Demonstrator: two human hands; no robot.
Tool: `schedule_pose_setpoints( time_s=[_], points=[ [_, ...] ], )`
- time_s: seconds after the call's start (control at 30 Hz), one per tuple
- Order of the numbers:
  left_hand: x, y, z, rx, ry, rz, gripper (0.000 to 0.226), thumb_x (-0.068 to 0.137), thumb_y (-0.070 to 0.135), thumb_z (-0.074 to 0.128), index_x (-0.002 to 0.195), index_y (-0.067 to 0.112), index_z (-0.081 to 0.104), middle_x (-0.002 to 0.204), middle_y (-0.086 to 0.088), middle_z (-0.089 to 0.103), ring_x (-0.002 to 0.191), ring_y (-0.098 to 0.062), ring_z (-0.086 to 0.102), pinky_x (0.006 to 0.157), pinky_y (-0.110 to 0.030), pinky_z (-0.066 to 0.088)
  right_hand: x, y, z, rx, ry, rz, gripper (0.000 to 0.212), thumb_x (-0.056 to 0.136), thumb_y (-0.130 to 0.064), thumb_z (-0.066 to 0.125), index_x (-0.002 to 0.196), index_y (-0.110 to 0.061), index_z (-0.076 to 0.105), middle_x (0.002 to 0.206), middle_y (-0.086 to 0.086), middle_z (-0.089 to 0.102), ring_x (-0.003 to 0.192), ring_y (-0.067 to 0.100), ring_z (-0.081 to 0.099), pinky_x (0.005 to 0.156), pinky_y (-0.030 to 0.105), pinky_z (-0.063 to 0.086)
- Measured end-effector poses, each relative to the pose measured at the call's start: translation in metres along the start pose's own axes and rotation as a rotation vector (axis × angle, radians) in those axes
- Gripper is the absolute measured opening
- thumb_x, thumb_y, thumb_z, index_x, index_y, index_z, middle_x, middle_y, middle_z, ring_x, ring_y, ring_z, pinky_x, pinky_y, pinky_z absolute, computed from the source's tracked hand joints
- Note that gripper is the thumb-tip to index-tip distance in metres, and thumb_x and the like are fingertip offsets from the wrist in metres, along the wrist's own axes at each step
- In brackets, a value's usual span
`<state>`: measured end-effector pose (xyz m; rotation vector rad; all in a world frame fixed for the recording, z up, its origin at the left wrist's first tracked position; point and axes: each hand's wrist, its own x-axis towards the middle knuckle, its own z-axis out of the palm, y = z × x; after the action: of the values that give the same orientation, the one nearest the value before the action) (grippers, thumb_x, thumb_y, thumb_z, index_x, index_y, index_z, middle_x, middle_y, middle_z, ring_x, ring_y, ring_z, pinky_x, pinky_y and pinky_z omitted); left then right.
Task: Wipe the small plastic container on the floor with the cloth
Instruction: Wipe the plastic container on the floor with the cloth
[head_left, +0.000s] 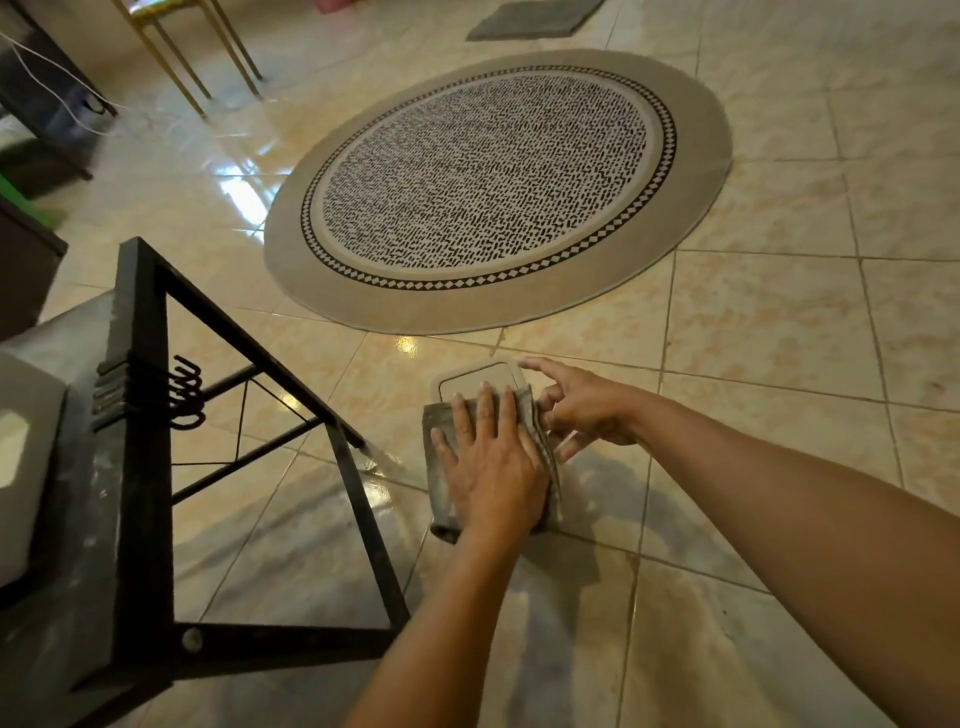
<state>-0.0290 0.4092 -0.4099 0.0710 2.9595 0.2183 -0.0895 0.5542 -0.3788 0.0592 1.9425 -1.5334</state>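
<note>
Glossy tiled floor (753, 332); left hand (488, 467) flat on folded grey cloth (441, 499) over container (478, 379).

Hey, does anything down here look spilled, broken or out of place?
Nothing stands out. The left hand presses the grey cloth flat on the small container, steadied by the right hand. No spill shows on the tiled floor.

Home room — glossy tiled floor (779, 322), round rug (498, 187).
</note>
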Motion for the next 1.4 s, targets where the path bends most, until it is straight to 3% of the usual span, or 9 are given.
schedule_pose_setpoints(
  time_s=[0.1,0.33,0.47,0.67,0.8,0.97,1.2,1.33,1.4],
  points=[
    [0.027,-0.007,-0.008,-0.014,0.030,-0.007,0.060,0.105,0.044,0.015,0.158,0.029,-0.008,0.166,0.001,-0.019,0.148,-0.027,-0.027,0.121,-0.057,-0.008,-0.003,0.000,0.001,0.021,0.023,0.007,0.092,0.087,0.019,0.049,0.155,-0.037,0.021,0.086,0.008,0.056,0.070,0.021,0.064,0.064,0.041,0.061],
    [-0.007,-0.011,-0.002,-0.042,-0.010,-0.023,0.069,0.094,0.052,0.002,0.156,0.029,-0.015,0.162,0.001,-0.028,0.147,-0.029,-0.031,0.120,-0.054,-0.012,-0.002,-0.002,-0.004,-0.005,0.031,0.007,0.089,0.088,0.016,0.053,0.155,-0.036,0.022,0.086,0.008,0.053,0.068,0.020,0.062,0.070,0.045,0.062],
    [0.019,0.003,-0.007,0.003,0.034,0.014,0.067,0.103,0.045,0.024,0.158,0.028,-0.011,0.164,0.001,-0.022,0.148,-0.030,-0.027,0.118,-0.055,-0.014,-0.002,-0.002,-0.001,-0.037,0.026,0.008,0.093,0.086,0.020,0.047,0.155,-0.037,0.020,0.084,0.008,0.053,0.067,0.021,0.062,0.072,0.047,0.062],
    [0.051,0.000,-0.016,-0.091,0.071,-0.062,0.060,0.104,0.038,0.019,0.160,0.026,-0.002,0.168,-0.001,-0.011,0.151,-0.027,-0.020,0.121,-0.057,-0.006,-0.006,-0.005,-0.001,-0.001,0.031,0.010,0.092,0.087,0.020,0.049,0.155,-0.036,0.021,0.084,0.010,0.052,0.063,0.019,0.059,0.052,0.031,0.058],
    [-0.013,0.012,0.008,-0.093,0.064,-0.042,0.062,0.102,0.045,0.011,0.156,0.029,-0.015,0.162,0.001,-0.026,0.148,-0.026,-0.029,0.120,-0.056,-0.012,-0.002,-0.002,-0.003,-0.031,0.028,-0.004,0.091,0.085,0.018,0.051,0.154,-0.034,0.024,0.081,0.008,0.052,0.065,0.019,0.060,0.064,0.046,0.063],
    [0.019,0.007,-0.004,-0.036,0.046,-0.089,0.066,0.104,0.040,0.022,0.157,0.025,-0.013,0.164,0.000,-0.024,0.149,-0.028,-0.026,0.120,-0.057,-0.010,-0.005,-0.001,-0.001,-0.009,0.015,0.005,0.093,0.086,0.020,0.049,0.155,-0.036,0.021,0.083,0.008,0.054,0.065,0.019,0.062,0.061,0.040,0.062],
    [0.050,0.001,-0.014,-0.110,0.096,-0.108,0.058,0.106,0.035,0.018,0.160,0.025,-0.001,0.168,0.000,-0.012,0.152,-0.026,-0.019,0.121,-0.057,-0.005,-0.006,-0.004,0.002,0.003,0.043,0.010,0.091,0.087,0.020,0.048,0.154,-0.036,0.022,0.083,0.009,0.052,0.063,0.018,0.060,0.056,0.036,0.061],
    [-0.001,0.012,0.002,-0.068,0.052,-0.077,0.068,0.093,0.048,-0.005,0.157,0.025,-0.011,0.163,0.000,-0.024,0.149,-0.026,-0.026,0.120,-0.057,-0.011,-0.003,-0.004,0.000,-0.025,0.039,0.005,0.093,0.084,0.022,0.046,0.155,-0.033,0.023,0.085,0.009,0.054,0.069,0.021,0.062,0.063,0.043,0.063],
    [-0.004,0.010,-0.005,-0.139,0.066,-0.076,0.069,0.094,0.051,-0.002,0.157,0.026,-0.010,0.163,0.001,-0.024,0.149,-0.024,-0.026,0.119,-0.055,-0.015,-0.003,-0.004,0.001,-0.029,0.044,0.003,0.094,0.084,0.022,0.047,0.155,-0.034,0.023,0.086,0.010,0.054,0.072,0.023,0.063,0.072,0.051,0.062]
  ],
)
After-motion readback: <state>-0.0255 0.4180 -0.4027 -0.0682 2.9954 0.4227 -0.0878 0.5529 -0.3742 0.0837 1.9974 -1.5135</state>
